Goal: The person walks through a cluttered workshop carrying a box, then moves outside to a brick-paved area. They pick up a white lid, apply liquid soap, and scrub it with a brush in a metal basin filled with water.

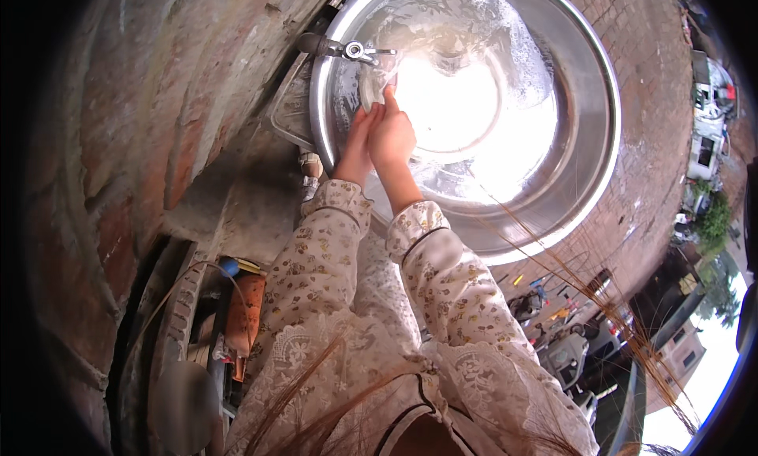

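Note:
My two hands are close together over the left part of a large round metal basin [613,124] with water and foam in it. Below the tap [355,51], my left hand [359,144] and my right hand [392,136] are both closed around a pale, see-through round dish [369,85]. The right thumb lies up along its edge. Glare on the water washes out much of the dish, so its exact kind is hard to tell.
A rough brick wall [118,140] rises on the left. The basin rests by a metal frame [284,112]. An orange container [245,314] stands low at the left. Brick paving [643,164] lies to the right, with a cluttered heap of things [553,314] farther down.

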Available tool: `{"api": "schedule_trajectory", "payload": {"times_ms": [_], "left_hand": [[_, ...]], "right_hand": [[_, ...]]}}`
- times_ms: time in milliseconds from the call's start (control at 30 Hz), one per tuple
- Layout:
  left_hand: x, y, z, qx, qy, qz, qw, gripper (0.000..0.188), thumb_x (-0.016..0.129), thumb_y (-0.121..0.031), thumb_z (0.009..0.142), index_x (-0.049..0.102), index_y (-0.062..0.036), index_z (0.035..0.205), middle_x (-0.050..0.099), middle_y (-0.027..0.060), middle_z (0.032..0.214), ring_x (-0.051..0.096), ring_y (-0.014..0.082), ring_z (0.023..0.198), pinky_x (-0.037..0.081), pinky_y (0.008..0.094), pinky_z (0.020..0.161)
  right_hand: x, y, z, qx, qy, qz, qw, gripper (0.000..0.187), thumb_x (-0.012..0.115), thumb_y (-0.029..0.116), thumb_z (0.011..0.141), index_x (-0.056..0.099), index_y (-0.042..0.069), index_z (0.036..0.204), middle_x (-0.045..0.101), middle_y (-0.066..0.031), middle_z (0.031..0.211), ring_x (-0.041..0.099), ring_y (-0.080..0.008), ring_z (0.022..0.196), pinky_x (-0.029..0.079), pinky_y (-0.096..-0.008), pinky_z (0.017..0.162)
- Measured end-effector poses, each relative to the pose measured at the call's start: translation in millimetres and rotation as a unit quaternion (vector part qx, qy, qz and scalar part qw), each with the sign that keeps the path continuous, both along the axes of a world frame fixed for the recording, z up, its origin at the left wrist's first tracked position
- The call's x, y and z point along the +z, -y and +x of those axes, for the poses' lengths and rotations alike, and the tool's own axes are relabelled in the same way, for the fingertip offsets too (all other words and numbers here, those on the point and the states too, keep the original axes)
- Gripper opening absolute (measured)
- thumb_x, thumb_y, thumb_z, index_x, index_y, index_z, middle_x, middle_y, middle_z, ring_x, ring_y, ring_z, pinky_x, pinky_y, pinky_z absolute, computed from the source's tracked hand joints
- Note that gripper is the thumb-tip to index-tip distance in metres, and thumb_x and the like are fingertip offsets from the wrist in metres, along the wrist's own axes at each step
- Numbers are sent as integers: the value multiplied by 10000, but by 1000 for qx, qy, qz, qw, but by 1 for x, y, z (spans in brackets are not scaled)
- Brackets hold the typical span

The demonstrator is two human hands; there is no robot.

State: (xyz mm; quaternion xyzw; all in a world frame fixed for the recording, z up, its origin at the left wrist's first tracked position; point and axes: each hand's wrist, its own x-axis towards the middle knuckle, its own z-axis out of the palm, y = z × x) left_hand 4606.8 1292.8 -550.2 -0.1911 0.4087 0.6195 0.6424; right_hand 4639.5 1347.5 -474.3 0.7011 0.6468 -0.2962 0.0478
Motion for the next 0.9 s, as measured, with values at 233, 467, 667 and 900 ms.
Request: {"api": "schedule_trajectory", "payload": {"times_ms": [233,467,667,900], "left_hand": [[14,-6,-7,46,165,47,984,396,432,-339,961,439,-69,1251,511,68,1232,497,232,1100,374,392,956],[9,-9,9,51,87,4,995,289,460,-256,959,464,-92,1197,539,39,1171,503,184,1105,408,374,922],[8,-11,0,57,103,-10,993,446,408,-330,970,407,-32,1302,492,118,1282,482,255,1161,372,403,982],[-11,-10,4,32,-2,47,998,521,365,-335,979,299,-5,1376,342,141,1426,351,285,1294,271,426,1071]], "right_hand": [[43,20,65,106,-2,-59,993,325,497,218,894,576,220,1209,642,-166,788,625,-347,724,489,-446,659],[9,-15,33,78,-18,-3,997,309,491,210,895,590,206,1188,648,-169,803,626,-339,743,491,-429,672],[46,0,115,222,-100,-82,967,349,520,149,889,570,247,1220,640,-158,846,614,-329,781,481,-405,698],[78,-117,247,356,80,-146,920,364,556,72,841,662,307,1098,582,-50,775,545,-214,702,413,-352,774]]}}
